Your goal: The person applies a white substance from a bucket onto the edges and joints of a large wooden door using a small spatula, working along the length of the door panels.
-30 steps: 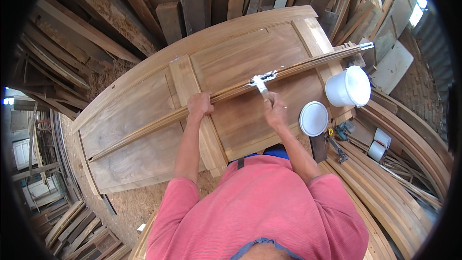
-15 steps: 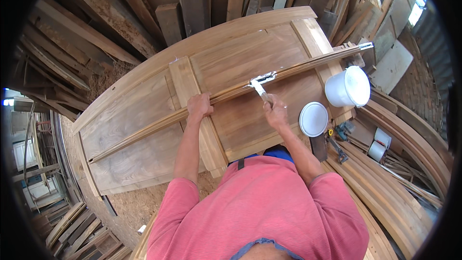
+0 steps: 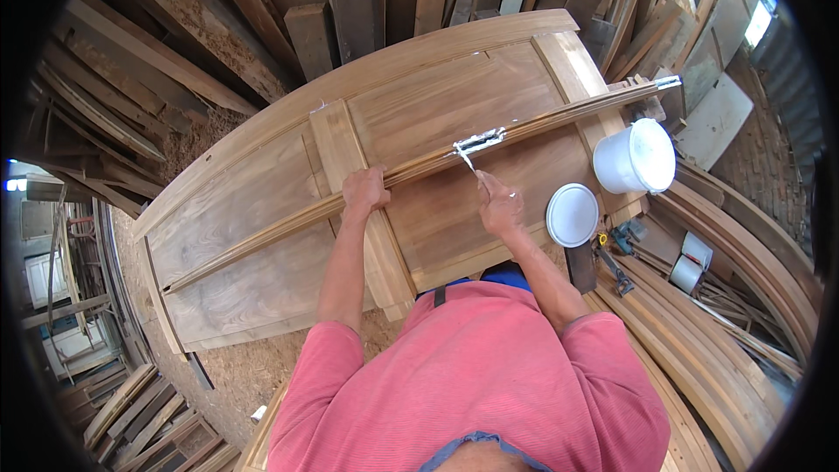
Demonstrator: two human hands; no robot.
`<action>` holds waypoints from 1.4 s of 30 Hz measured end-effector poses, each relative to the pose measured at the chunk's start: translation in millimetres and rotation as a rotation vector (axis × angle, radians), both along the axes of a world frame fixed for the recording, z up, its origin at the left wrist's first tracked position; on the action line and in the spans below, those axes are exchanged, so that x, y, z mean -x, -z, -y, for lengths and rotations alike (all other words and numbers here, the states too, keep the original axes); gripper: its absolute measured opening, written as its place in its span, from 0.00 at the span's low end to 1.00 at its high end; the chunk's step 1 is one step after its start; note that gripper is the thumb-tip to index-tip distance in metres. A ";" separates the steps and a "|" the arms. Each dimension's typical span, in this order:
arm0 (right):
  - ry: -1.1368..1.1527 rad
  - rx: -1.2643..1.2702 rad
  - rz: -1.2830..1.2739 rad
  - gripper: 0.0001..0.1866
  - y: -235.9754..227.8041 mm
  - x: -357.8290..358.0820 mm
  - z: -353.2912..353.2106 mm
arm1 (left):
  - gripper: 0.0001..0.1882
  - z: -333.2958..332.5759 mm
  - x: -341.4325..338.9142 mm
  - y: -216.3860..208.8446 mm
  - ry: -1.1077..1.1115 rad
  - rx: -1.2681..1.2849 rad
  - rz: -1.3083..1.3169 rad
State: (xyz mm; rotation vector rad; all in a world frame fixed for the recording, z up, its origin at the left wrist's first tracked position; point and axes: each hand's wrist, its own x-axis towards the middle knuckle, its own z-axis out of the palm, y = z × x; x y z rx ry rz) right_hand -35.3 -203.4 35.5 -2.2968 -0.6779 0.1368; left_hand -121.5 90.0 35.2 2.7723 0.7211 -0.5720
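Observation:
A long grooved wooden strip (image 3: 271,233) lies slantwise over a panelled wooden door (image 3: 446,105). Around the strip's middle my left hand (image 3: 364,190) is closed, just where it crosses a door rail. My right hand (image 3: 501,203) pinches a thin flat spatula (image 3: 466,158) coated in white, now seen edge-on. Its tip touches the near end of a patch of white paste (image 3: 481,140) on the strip. More white shows at the strip's far right end. To the right of my right hand stand a white bucket (image 3: 631,157) and its round white lid (image 3: 572,215).
Upright boards (image 3: 354,4) lean behind the door. Long planks (image 3: 690,358) stretch along the right, near a yellow-and-dark hand tool (image 3: 614,264) and a grey-white tin (image 3: 689,264). Sawdust covers the floor (image 3: 253,376), with a stack of wood (image 3: 153,424) at lower left.
The spatula has turned from its broad face to its edge. Its tip stays at the paste's near end, while my right hand has rotated slightly. My left hand keeps its hold on the strip.

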 end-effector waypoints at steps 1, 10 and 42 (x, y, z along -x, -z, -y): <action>-0.023 -0.068 0.026 0.17 -3.4 1.2 0.1 | 0.24 -0.1 0.4 -0.1 -0.001 0.000 0.000; -0.040 -0.172 0.051 0.18 14.4 2.3 9.7 | 0.25 0.8 -0.6 -2.6 -0.005 0.008 -0.002; 0.364 0.019 -0.298 0.10 4.5 -52.0 17.7 | 0.26 1.4 -0.8 -1.0 0.011 -0.015 0.024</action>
